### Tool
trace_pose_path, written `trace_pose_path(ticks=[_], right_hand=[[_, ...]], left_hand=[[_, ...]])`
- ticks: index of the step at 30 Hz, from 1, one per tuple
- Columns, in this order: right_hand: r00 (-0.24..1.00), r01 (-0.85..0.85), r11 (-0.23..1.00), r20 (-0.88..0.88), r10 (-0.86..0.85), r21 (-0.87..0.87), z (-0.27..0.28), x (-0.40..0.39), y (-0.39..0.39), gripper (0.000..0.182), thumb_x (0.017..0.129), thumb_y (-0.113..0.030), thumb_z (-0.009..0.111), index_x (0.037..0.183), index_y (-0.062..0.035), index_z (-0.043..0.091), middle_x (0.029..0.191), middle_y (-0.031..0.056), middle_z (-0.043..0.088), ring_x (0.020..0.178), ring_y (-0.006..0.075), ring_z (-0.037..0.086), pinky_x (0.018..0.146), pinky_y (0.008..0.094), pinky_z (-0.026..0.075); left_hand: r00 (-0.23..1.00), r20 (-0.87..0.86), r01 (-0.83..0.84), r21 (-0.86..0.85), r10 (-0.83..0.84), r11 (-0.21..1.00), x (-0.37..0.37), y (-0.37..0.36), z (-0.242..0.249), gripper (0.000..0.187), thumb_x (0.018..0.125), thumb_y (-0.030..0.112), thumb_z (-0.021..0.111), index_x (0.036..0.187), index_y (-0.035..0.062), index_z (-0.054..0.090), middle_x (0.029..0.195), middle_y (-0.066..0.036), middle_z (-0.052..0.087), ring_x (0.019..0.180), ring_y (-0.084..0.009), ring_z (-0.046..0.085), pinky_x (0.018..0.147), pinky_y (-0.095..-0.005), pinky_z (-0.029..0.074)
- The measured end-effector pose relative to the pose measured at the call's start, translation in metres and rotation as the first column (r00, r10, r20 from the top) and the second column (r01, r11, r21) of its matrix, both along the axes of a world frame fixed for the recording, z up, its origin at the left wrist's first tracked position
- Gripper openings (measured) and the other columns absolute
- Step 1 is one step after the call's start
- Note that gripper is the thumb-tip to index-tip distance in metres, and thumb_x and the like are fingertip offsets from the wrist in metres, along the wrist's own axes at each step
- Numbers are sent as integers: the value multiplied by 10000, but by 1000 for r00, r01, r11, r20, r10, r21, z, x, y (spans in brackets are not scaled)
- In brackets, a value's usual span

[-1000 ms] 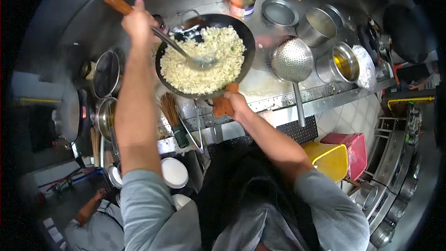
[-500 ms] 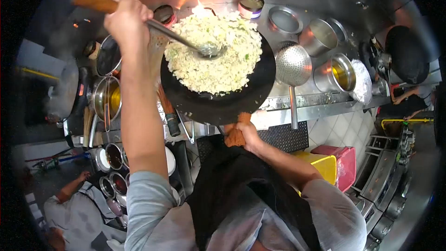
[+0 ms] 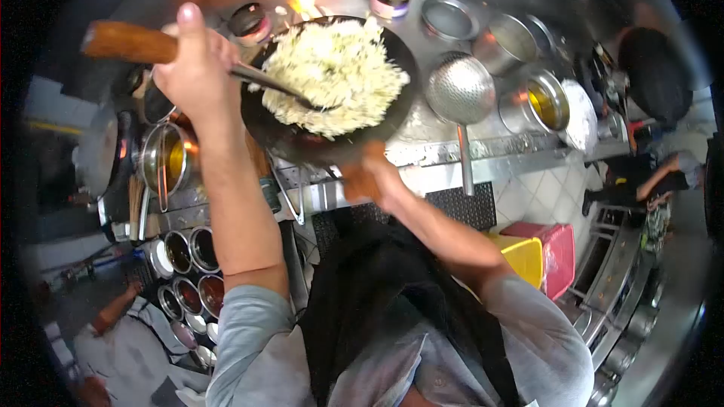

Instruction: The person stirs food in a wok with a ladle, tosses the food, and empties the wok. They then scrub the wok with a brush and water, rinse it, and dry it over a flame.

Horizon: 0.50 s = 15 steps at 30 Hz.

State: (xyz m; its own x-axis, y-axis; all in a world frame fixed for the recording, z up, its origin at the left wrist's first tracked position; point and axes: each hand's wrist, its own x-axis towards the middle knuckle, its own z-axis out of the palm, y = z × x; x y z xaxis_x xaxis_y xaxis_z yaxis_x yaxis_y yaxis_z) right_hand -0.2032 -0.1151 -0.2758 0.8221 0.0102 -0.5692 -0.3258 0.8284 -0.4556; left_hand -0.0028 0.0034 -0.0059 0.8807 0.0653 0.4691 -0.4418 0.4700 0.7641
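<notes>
- Wok (image 3: 271, 124): dark, round and smooth-walled, straight ahead above the steel counter, holding a heap of pale rice (image 3: 339, 75), its loose grains smeared by motion blur.
- Black apron (image 3: 385, 294): matt cloth, nearest the camera.
- Yellow bin (image 3: 524, 256) and pink bin (image 3: 558, 260): glossy, plastic-looking, side by side on the right.
- Right hand (image 3: 386, 177): fingers blurred but folded around a rust-brown cloth (image 3: 360, 183), soft and bunched, at the wok's near rim.
- Left hand (image 3: 197, 64): fingers curled round the ladle (image 3: 264, 79), thumb stretched upward. The tool has a thick grained wooden handle and a slim metal shaft, whose far end meets the rice.
- Strainer (image 3: 461, 90): shiny perforated metal bowl with a straight handle, just right of the wok.
- Metal pot (image 3: 516, 110): cylindrical, with yellow liquid inside.
- Can (image 3: 390, 7): low and round behind the wok, with a purple-and-white band too blurred to read.
- Flame (image 3: 300, 0): orange, at the wok's far edge.
</notes>
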Motion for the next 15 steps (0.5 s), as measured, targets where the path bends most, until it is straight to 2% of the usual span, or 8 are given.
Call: trace_pose_path(ticks=[1,2,3,4,6,9,11,15], right_hand=[[996,-57,998,-65,55,-21,-2,32,-4,261,881,-100,529,1076,73,509,999,227,628,915,336,647,746,477,558],[994,-65,996,-97,59,-62,-30,55,-2,407,914,-207,478,1140,127,539,1058,267,632,948,369,643,791,465,541],[982,22,953,-170,-76,-302,-21,58,9,354,901,-163,480,1098,112,586,1047,244,653,948,334,657,795,439,553],[995,47,966,-77,-69,-254,-38,43,7,303,874,-143,542,1091,68,560,1007,199,638,902,303,656,773,442,555],[994,97,993,-42,-100,-64,-48,-14,11,302,833,-92,597,1115,-3,535,1000,143,625,899,266,658,768,433,559],[994,88,992,-50,-93,-94,13,-56,-4,300,822,-51,574,1115,-5,532,1023,167,633,894,296,669,759,429,560],[983,152,970,-77,-169,-190,32,-28,-1,285,815,-61,584,1086,21,545,979,179,644,839,306,674,730,434,562],[982,109,988,-140,-123,-107,-3,80,-17,252,816,-103,639,1004,53,578,892,158,643,784,307,670,664,435,558]], left_hand=[[979,-51,-185,172,196,968,0,-18,-26,296,945,192,642,702,86,508,523,1,460,435,-89,423,408,-274,348],[974,-65,-197,219,216,956,4,-33,-53,331,955,203,620,675,77,495,525,-16,472,429,-110,435,420,-288,371],[968,-75,-210,269,238,940,13,-47,-75,368,966,214,598,648,68,482,527,-32,485,423,-131,447,432,-301,394],[928,-135,-294,311,349,904,38,-49,-85,373,972,192,580,638,59,480,517,-40,476,425,-140,453,434,-313,401],[969,-93,-205,224,231,953,51,-35,-60,326,969,191,595,686,77,480,528,-29,468,445,-137,448,439,-318,389],[997,-72,-37,68,42,997,54,-15,12,288,960,208,621,742,98,469,527,-1,416,445,-124,383,449,-320,357],[997,-44,-59,60,62,996,39,-19,49,286,954,200,629,748,105,455,522,11,377,440,-115,345,451,-323,344],[997,52,-54,101,48,993,16,-55,54,276,949,198,628,745,109,465,531,10,395,444,-115,356,451,-308,345]])
